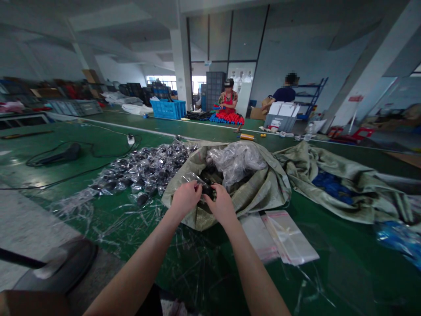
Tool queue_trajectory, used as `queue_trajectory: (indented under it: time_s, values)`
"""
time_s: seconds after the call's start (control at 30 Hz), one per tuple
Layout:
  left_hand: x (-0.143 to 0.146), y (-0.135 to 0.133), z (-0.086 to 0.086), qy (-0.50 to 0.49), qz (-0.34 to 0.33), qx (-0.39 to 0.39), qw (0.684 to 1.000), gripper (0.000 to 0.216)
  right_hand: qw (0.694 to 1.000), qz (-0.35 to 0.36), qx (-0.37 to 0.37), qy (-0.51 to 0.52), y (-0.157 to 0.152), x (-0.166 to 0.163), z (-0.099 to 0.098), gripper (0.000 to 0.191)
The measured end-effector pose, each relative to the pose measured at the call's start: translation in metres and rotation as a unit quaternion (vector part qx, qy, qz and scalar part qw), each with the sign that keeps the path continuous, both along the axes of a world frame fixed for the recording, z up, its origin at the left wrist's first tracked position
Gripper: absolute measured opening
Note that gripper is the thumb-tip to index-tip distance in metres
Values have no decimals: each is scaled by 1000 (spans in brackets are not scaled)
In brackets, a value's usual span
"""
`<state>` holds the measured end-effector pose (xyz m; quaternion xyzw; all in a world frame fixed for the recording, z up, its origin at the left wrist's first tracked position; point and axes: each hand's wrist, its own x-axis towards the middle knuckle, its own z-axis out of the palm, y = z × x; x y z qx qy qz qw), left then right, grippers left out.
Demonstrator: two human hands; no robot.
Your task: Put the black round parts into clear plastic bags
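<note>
Over the mouth of an olive woven sack, my two hands work close together. My left hand is pinched at the edge of a clear plastic bag. A black rounded piece sits between the hands, with the fingers of my right hand closed around it; its exact kind is too small and dark to make out. Crumpled clear plastic fills the back of the sack. To the left lies a heap of black pieces in clear bags. Flat stacks of clear bags lie at the right.
Another open sack with blue contents lies to the right. Plastic strips litter the green table. A black tool with a cord rests at left. Two people are farther back, near red and blue pieces and a grey crate.
</note>
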<state>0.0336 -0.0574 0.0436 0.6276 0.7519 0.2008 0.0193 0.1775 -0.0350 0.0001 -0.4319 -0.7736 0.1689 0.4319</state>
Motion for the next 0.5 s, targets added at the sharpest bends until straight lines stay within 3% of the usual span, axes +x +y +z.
queue_trajectory:
  time_s: [0.17, 0.3, 0.5]
  values:
    - [-5, -2, 1, 47, -56, 4, 997, 28, 999, 11, 26, -31, -4, 2, 5, 34]
    - [-3, -1, 4, 25, -43, 25, 998, 31, 998, 19, 41, -48, -4, 4, 6, 36]
    - [3, -6, 2, 35, -44, 43, 997, 29, 998, -19, 14, 54, 1, 0, -4, 34]
